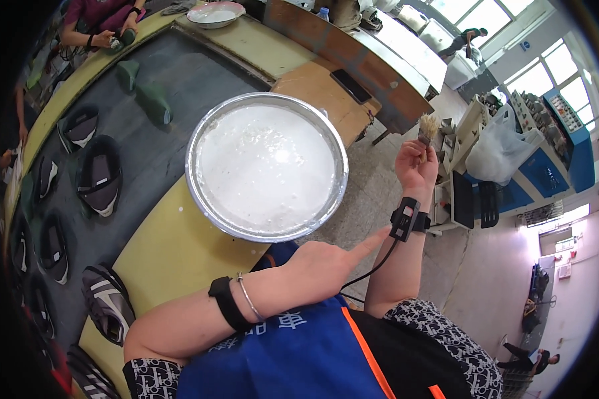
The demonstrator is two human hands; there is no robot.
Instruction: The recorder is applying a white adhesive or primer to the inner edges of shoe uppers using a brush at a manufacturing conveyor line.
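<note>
Brush [428, 126] position: held raised in the right hand [416, 163], fingers clenched around its handle, pale bristles pointing up and well clear of the basin [196, 149]. The left hand [326, 263] grips nothing; it hovers just below the basin's near rim with the index finger extended toward the right wrist and the other fingers loosely curled. The basin, a wide round metal pan, rests on the yellow edge [170, 243] of the conveyor belt [180, 80], directly in front of the body, and is filled nearly to the rim with opaque white liquid showing fine bubbles. Judged from this arrangement, the step in hand is a pause between loadings of the brush: no bristle touches the liquid. The next move appears to call for lowering the bristles into the white liquid. Shoe uppers [98, 176] in dark and white lie in rows on the belt, left of the basin; one striped shoe [108, 302] lies near the left forearm.
</note>
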